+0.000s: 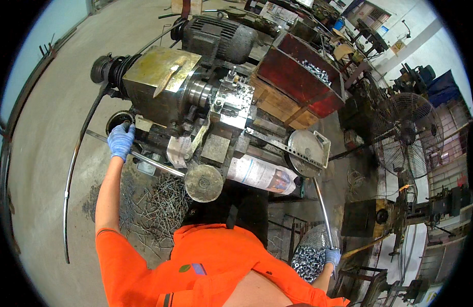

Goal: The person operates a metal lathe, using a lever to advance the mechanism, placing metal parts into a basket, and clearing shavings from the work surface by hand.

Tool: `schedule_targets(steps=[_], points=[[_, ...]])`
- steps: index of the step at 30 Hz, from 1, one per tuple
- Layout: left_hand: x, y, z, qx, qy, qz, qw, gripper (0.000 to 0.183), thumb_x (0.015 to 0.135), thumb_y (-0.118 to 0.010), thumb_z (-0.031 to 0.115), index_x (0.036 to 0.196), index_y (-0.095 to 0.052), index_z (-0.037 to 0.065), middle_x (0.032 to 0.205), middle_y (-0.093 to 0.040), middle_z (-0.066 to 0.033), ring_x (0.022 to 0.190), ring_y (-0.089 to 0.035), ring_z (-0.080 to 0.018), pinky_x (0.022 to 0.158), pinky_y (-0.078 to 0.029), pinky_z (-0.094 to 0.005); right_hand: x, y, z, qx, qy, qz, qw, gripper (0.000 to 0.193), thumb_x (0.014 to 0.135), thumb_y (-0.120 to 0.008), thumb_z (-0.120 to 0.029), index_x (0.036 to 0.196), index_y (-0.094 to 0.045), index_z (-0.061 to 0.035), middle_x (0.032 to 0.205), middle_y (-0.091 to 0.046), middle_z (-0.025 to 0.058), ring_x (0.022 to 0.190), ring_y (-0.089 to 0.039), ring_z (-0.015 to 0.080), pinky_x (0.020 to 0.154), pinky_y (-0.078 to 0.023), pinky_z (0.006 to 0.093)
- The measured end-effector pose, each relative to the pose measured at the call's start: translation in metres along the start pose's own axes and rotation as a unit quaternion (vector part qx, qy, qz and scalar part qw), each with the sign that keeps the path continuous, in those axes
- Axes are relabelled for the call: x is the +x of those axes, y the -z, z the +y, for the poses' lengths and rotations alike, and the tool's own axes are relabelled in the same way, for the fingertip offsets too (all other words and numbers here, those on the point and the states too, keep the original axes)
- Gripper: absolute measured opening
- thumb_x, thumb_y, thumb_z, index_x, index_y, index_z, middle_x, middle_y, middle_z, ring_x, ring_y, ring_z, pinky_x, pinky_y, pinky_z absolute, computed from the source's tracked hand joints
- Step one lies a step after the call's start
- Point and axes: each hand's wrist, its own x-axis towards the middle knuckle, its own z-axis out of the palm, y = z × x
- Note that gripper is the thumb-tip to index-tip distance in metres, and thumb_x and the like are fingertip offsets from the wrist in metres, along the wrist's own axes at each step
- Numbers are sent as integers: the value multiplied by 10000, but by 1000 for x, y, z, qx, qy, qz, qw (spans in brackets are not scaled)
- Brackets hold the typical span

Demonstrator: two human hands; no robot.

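Note:
A machine like a small lathe stands before me, with a grey headstock (157, 89), a round chuck (200, 93) and a tool block (234, 105) covered in metal chips. My left hand (121, 141), in a blue glove, is closed round a dark handle (126, 124) beside a black ring-shaped wheel (118, 120). A long metal rod (157, 163) passes by that hand toward a round metal disc (203, 182). Low on the right, my gloved right hand (332, 256) grips the lower end of a shiny lever (323, 210). This lever comes down from a larger round plate (304, 151).
Beside my right hand, a mesh basket (321, 235) holds many metal nuts. Metal rods or scrap (162, 207) lie heaped on the floor. Behind the machine are a motor (218, 38) and a red bin (298, 71) with small metal parts. A large fan (408, 130) stands right.

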Motion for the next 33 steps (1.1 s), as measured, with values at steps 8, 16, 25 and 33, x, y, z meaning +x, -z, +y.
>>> schedule_targets(steps=[8, 16, 25, 33], points=[[1, -3, -4, 4, 7, 1, 1000, 331, 832, -554, 390, 948, -680, 106, 886, -656, -148, 843, -619, -324, 752, -480, -422, -5, 3, -3, -10, 0, -16, 1000, 441, 625, -690, -352, 910, -675, -16, 973, -637, 235, 937, -614, 365, 842, -480, 408], [0, -4, -6, 13, 9, -9, 1000, 329, 831, -555, 390, 956, -678, 112, 878, -658, -144, 835, -619, -327, 748, -479, -424, -9, 8, -5, 8, 1, -10, 1000, 477, 615, -692, -330, 972, -644, -16, 1007, -628, 237, 965, -601, 370, 863, -470, 406], [0, -6, -1, -3, 0, 15, 1000, 355, 826, -563, 418, 953, -689, 111, 875, -660, -146, 834, -622, -328, 754, -480, -420, -8, 0, 0, 24, -20, -33, 999, 569, 631, -729, -450, 961, -655, 8, 1032, -613, 251, 989, -589, 385, 848, -470, 431], [7, -15, -9, -40, 15, -24, 999, 353, 827, -574, 403, 967, -688, 100, 876, -670, -141, 820, -643, -301, 733, -492, -388, -17, -8, 3, 10, 5, 27, 1000, 442, 700, -655, -393, 870, -667, 14, 897, -631, 260, 867, -615, 409, 801, -483, 453]])
